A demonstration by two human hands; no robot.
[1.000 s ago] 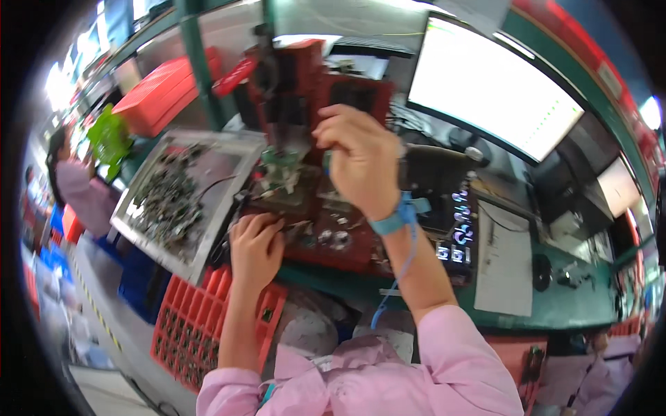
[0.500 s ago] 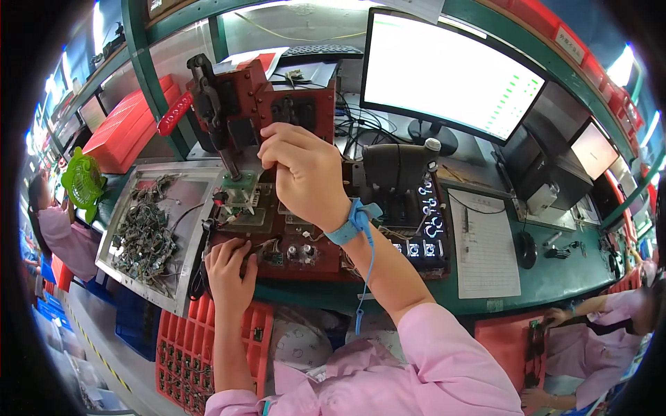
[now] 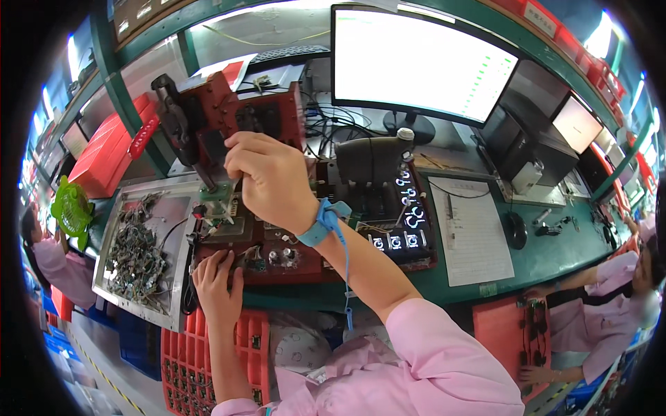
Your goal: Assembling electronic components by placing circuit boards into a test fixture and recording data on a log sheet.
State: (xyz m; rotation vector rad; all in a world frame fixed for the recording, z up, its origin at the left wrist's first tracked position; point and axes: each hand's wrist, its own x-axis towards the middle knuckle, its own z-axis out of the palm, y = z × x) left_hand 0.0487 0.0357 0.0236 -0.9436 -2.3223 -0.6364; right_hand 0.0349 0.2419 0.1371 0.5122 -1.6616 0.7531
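My right hand (image 3: 272, 179), with a blue wrist strap (image 3: 326, 220) around its wrist, is raised over the red test fixture (image 3: 305, 269). Its fingers are curled closed; whether they hold anything is hidden. To its left stands a black toggle clamp (image 3: 177, 121) with a red handle (image 3: 143, 137), its rod pointing down at a green circuit board (image 3: 220, 194). At the fixture's front left, my left hand (image 3: 216, 286) rests palm down, thumb apart from the fingers. Beside it lie a small board with wires (image 3: 254, 260) and two silvery knobs (image 3: 281, 258).
A metal-rimmed tray of tangled wired boards (image 3: 139, 253) lies left. Below the bench edge is a red divided tray (image 3: 250, 326). A monitor (image 3: 423, 66) stands behind, with a paper sheet (image 3: 472, 243) and mouse (image 3: 515, 230) right. A co-worker handles black parts on a red tray (image 3: 496, 340).
The whole view has shifted, so the bench appears farther left. Both my hands keep nearly the same places over the fixture. The co-worker's hand and black parts at right have moved.
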